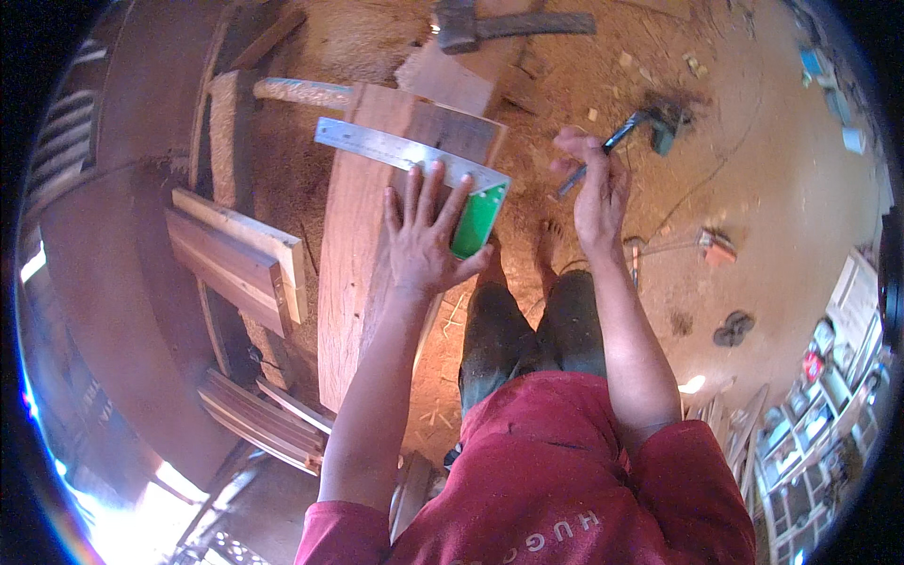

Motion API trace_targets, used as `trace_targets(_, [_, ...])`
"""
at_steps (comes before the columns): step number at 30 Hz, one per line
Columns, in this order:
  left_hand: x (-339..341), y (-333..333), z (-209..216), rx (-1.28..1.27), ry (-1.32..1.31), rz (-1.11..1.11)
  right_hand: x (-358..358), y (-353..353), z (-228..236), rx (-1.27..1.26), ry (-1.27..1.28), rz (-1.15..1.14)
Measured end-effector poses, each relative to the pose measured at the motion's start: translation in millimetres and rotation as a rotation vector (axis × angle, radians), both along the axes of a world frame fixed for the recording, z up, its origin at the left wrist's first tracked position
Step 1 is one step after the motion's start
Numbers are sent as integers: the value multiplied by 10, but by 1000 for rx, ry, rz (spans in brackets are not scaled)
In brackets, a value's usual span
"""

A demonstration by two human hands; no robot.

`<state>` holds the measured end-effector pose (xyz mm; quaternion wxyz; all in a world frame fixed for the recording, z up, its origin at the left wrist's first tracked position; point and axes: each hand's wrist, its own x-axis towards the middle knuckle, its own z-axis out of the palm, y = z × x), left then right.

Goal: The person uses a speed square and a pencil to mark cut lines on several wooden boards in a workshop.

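Currently: square held on plank, pencil raised clear.

Stacked wood offcuts [240, 259] lie at far left, apart from the work. Left hand [424, 235] rests flat, fingers spread, on the reddish plank [363, 282], pinning the steel try square [405, 151] with its green stock [478, 218] at the plank's right edge. Right hand [595, 188] hovers off the board, fingers pinching a dark pencil [612, 146]. Judgement: a true line needs the stock tight against the edge, steady downward pressure, and the pencil run along the blade. A hatchet [499, 26] lies beyond.
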<state>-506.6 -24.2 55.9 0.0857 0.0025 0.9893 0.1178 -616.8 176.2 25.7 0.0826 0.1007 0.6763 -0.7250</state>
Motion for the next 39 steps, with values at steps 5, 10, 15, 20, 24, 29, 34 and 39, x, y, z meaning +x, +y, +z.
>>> trace_targets(5, [58,-88,9,-20,-14,29,-386,-795,429,-23,-38,379])
trace_targets(10, [61,-75,-48,46,20,42,-669,-1613,160,115,534,589])
trace_targets(15, [55,-110,25,68,-27,38,-796,-1959,189,184,541,699])
trace_targets(20, [77,-138,42,74,-45,48,-831,-2049,307,289,522,802])
trace_targets(24, [55,-123,50,84,-34,44,-853,-2094,310,342,478,854])
trace_targets(29, [50,-122,46,102,-37,50,-848,-2099,266,316,581,826])
trace_targets(34, [71,-136,66,115,-24,66,-803,-1792,557,538,441,940])
trace_targets(39, [39,-124,76,111,-35,50,-876,-1889,525,504,506,932])
